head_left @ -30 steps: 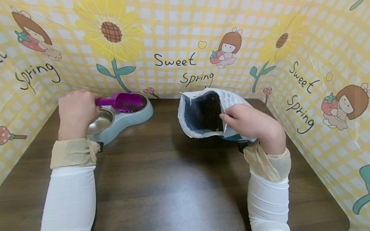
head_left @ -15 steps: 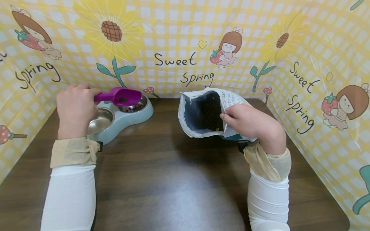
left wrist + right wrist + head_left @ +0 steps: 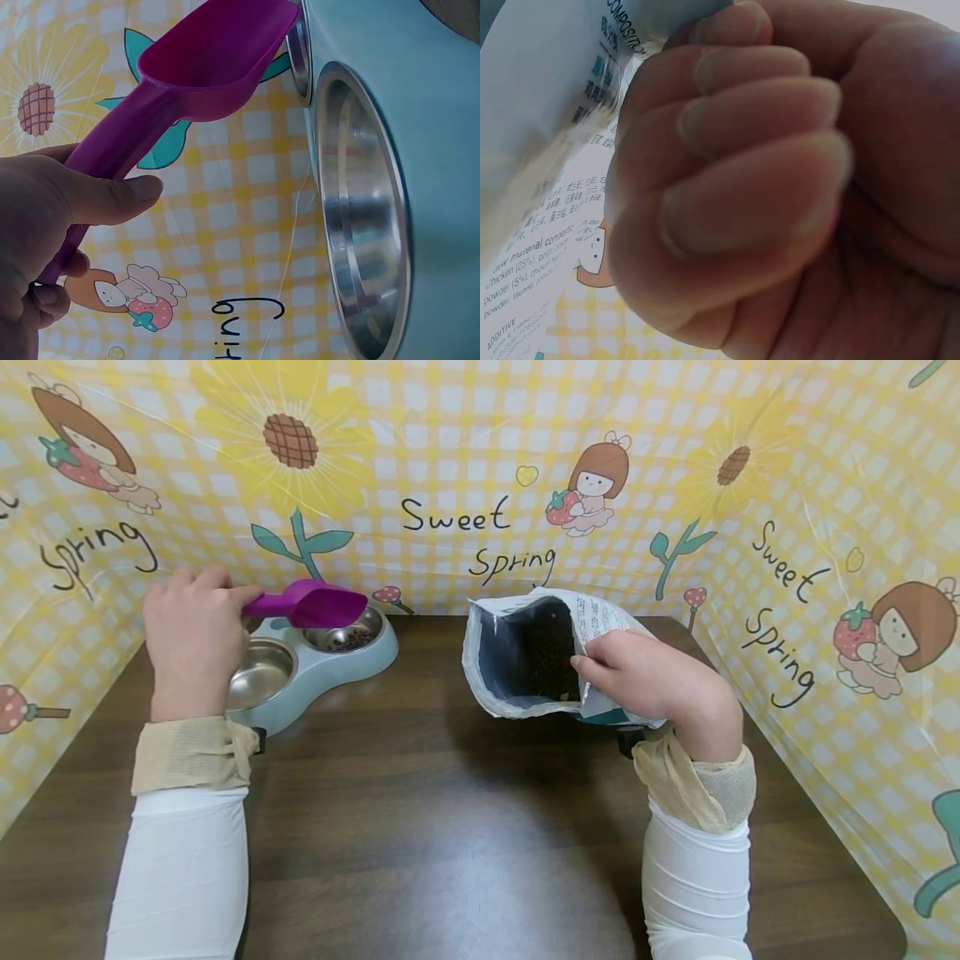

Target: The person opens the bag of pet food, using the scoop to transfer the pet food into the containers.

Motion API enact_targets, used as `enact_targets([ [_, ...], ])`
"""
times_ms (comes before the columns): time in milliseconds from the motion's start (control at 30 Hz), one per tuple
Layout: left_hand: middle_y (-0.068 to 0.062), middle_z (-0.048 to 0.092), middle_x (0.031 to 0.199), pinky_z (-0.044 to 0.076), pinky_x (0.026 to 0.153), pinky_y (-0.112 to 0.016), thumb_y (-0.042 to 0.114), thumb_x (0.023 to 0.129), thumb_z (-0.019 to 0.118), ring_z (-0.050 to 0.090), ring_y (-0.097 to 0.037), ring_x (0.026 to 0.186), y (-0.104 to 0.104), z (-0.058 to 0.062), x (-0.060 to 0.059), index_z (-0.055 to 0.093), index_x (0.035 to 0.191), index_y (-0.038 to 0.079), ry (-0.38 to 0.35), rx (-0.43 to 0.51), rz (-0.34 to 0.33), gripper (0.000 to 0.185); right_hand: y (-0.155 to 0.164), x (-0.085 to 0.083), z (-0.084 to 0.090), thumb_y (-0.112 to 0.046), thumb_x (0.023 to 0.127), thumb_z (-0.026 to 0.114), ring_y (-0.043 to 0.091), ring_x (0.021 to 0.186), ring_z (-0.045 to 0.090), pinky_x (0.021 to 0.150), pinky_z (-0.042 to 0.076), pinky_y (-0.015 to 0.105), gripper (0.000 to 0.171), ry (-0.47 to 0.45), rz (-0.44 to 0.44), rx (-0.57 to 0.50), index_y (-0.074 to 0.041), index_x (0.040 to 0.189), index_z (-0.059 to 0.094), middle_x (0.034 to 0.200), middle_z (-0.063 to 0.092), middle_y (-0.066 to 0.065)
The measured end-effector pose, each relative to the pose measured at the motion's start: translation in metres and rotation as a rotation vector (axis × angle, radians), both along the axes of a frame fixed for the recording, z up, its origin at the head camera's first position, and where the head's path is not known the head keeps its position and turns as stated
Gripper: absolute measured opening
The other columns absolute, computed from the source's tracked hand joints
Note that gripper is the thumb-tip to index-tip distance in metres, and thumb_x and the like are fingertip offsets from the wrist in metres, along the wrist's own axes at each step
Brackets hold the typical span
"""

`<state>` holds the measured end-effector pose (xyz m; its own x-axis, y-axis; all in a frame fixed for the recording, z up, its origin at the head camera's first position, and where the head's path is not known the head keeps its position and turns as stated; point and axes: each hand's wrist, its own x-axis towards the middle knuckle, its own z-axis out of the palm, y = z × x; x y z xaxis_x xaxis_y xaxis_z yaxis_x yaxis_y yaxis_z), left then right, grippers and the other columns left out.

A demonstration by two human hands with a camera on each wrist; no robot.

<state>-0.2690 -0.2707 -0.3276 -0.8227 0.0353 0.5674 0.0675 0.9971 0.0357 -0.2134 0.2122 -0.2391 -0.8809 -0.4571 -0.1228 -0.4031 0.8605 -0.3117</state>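
Observation:
My left hand (image 3: pixel 197 639) grips the handle of a purple scoop (image 3: pixel 309 606), which is tipped over the far bowl (image 3: pixel 347 637) of a pale blue double pet feeder (image 3: pixel 375 662). That bowl holds dark kibble; the near steel bowl (image 3: pixel 258 672) looks bare. In the left wrist view the scoop (image 3: pixel 202 71) hangs beside the feeder (image 3: pixel 427 150), my thumb and fingers (image 3: pixel 90 199) curled round its handle. My right hand (image 3: pixel 645 681) pinches the rim of an open white food bag (image 3: pixel 525 652) with dark kibble inside. The right wrist view shows curled fingers (image 3: pixel 735 187) against the printed bag (image 3: pixel 547 150).
A dark wooden table (image 3: pixel 450 827) carries the feeder at the back left and the bag at the back right. A yellow checked plastic sheet (image 3: pixel 450 452) with sunflowers and "Sweet Spring" lettering walls in the back and both sides.
My left hand has lifted slightly and rolled the scoop over the far bowl, and the kibble it carried now lies in that bowl. My right hand and the bag have stayed still.

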Motion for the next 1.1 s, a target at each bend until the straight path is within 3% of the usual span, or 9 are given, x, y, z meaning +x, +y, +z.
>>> enact_targets([
  [233,-0.027,0.07,0.114,0.048,0.088,-0.07,-0.004,0.088,0.065,0.058,-0.053,0.106,-0.001,0.003,0.003,0.078,0.127,0.01,-0.042,0.044,0.016,0.043,-0.001,0.0,0.0,-0.026,0.113,0.053,0.018,0.061,0.049,0.066,0.044,0.034,0.04,-0.005,-0.004,-0.001,-0.012,0.077,0.061,0.063,0.045,-0.002],
  [500,-0.026,0.072,0.103,0.048,0.069,-0.069,0.003,0.088,0.075,0.064,-0.058,0.094,-0.006,0.002,0.002,0.079,0.124,0.009,-0.11,0.108,-0.024,0.037,-0.001,0.001,-0.001,-0.025,0.113,0.053,0.018,0.061,0.049,0.066,0.044,0.034,0.04,-0.011,-0.002,0.001,-0.012,0.077,0.061,0.063,0.044,-0.001],
  [633,-0.029,0.074,0.112,0.048,0.073,-0.069,0.011,0.095,0.074,0.065,-0.057,0.096,-0.009,0.005,0.001,0.076,0.128,0.007,-0.199,0.138,-0.036,0.033,-0.001,0.0,-0.001,-0.025,0.113,0.052,0.018,0.061,0.049,0.067,0.044,0.034,0.04,-0.011,-0.004,0.008,-0.012,0.076,0.061,0.063,0.044,-0.001],
  [833,-0.025,0.069,0.089,0.044,0.062,-0.055,0.032,0.105,0.069,0.058,-0.044,0.076,-0.012,0.011,0.003,0.07,0.121,0.005,-0.341,0.152,-0.059,0.032,-0.002,0.0,0.0,-0.026,0.114,0.052,0.018,0.062,0.05,0.067,0.044,0.034,0.039,-0.017,-0.01,0.012,-0.011,0.08,0.063,0.065,0.045,-0.001],
  [1100,-0.016,0.062,0.08,0.04,0.059,-0.043,0.045,0.112,0.055,0.057,-0.035,0.072,-0.016,0.014,0.005,0.059,0.116,0.006,-0.524,0.184,-0.133,0.039,-0.003,0.0,0.0,-0.024,0.113,0.052,0.018,0.063,0.05,0.067,0.044,0.034,0.039,-0.012,-0.004,0.014,-0.011,0.078,0.062,0.065,0.046,-0.001],
])
